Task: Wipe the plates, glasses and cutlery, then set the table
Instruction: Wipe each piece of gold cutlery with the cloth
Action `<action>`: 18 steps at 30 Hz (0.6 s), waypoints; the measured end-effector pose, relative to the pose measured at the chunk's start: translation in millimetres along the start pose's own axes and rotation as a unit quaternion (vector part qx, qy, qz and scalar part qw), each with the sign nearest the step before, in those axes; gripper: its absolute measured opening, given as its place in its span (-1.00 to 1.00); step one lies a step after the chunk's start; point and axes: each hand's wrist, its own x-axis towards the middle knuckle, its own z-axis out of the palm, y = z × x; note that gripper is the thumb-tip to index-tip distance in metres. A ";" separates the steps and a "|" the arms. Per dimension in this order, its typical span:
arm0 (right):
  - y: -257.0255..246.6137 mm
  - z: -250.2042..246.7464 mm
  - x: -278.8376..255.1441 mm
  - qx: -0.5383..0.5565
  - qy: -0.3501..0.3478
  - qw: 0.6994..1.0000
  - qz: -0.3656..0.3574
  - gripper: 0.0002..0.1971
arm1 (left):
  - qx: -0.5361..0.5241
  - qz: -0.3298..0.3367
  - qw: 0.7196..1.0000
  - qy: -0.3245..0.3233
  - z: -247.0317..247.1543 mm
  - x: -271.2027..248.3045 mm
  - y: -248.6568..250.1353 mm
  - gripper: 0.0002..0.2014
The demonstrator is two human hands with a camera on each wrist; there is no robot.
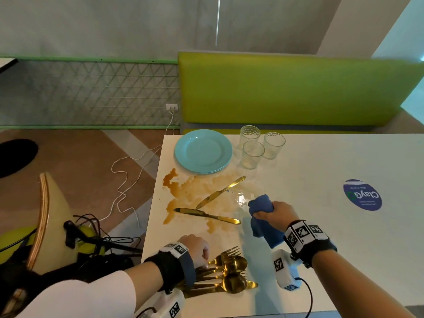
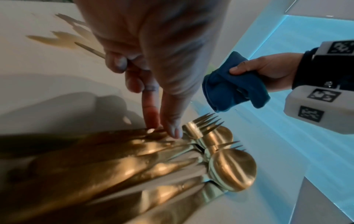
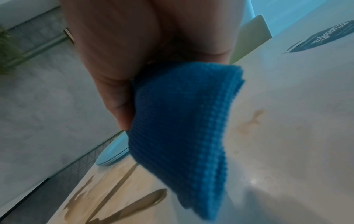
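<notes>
A stack of light blue plates (image 1: 203,152) sits at the far left of the white table (image 1: 321,237), with three clear glasses (image 1: 252,154) beside it. Two gold knives (image 1: 207,214) lie in a brown spill (image 1: 192,191). Near the front edge is a pile of gold forks and spoons (image 1: 229,271), also close up in the left wrist view (image 2: 220,159). My left hand (image 1: 205,260) is on the pile, thumb and forefinger (image 2: 151,115) pinching at the handles. My right hand (image 1: 273,213) grips a folded blue cloth (image 1: 263,223) (image 3: 182,128) just right of the spill, above the table.
A green bench (image 1: 286,88) backs the table's far side. A round blue sticker (image 1: 362,195) is on the table at the right. Left of the table, a white cable (image 1: 124,180) trails over the floor, beside a chair (image 1: 43,214) and black cords (image 1: 103,239).
</notes>
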 end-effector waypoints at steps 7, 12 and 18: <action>6.7 -9.4 -2.9 0.034 0.021 0.999 0.011 -0.56 | -0.025 -0.058 0.995 0.077 -36.6 22.9 10.9 -0.89; 18.7 -22.2 -5.7 0.053 0.044 0.997 0.031 -0.60 | 0.006 -0.071 0.980 0.184 -63.9 61.2 21.3 -0.76; 41.9 -30.1 -13.1 0.088 0.063 0.992 0.066 -0.66 | 0.091 -0.041 0.974 0.201 -103.2 108.6 33.0 -0.73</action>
